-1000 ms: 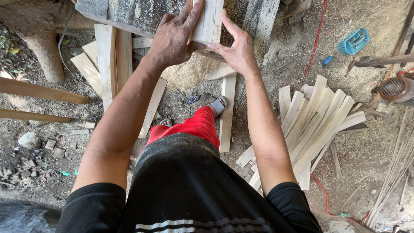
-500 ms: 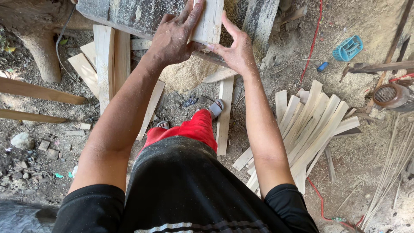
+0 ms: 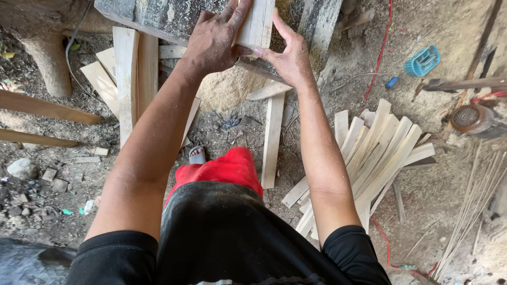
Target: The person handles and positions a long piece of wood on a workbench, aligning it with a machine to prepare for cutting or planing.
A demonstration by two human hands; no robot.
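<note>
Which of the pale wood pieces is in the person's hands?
The short pale block at the top, gripped by the left hand and right hand; the other strips lie on the ground.

1. The pale wooden block between the left hand and right hand runs past the top edge.
2. The left palm hides the block's near-left face.
3. The dark bench beneath both hands is cut off above.

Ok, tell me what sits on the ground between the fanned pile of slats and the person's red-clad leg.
In the head view, a single pale wooden slat lies lengthwise on the dirt between the fanned pile of slats and the red-clad leg; otherwise just bare dirt and sawdust.
</note>
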